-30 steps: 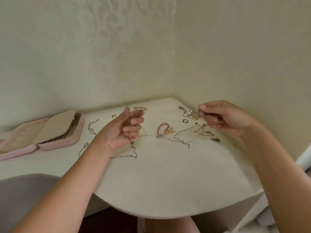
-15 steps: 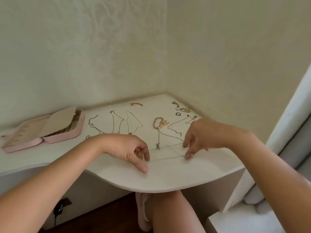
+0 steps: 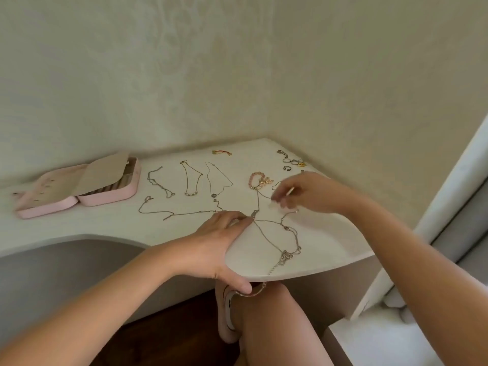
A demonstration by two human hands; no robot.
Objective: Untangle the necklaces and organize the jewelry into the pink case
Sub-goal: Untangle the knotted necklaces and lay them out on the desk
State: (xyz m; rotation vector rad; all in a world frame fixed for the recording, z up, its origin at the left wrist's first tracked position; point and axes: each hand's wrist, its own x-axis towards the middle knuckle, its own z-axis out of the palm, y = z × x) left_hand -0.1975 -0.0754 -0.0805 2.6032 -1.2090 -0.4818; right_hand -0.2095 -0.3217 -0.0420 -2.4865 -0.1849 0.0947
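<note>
The pink case (image 3: 107,199) lies open at the table's left, a beige flap folded over its right half. Three separated necklaces (image 3: 191,180) lie side by side in the middle, and a long chain (image 3: 179,213) runs below them. A silver chain tangle (image 3: 285,255) with a pendant lies near the front edge. My left hand (image 3: 219,241) rests flat, a fingertip pressing that chain where strands cross, thumb over the table edge. My right hand (image 3: 303,191) hovers just right of the pink bead bracelet (image 3: 256,179), its blurred fingertips pinching a thin chain.
Rings and small pieces (image 3: 293,161) sit by the back right corner, a red item (image 3: 221,152) near the back wall. The table (image 3: 330,239) has a curved front edge, with my knee (image 3: 266,313) below it. Walls close off the back and right.
My right hand has left the front edge and moved back toward the bead bracelet. My left hand has flattened onto the chain. The tangle now lies spread near the front edge.
</note>
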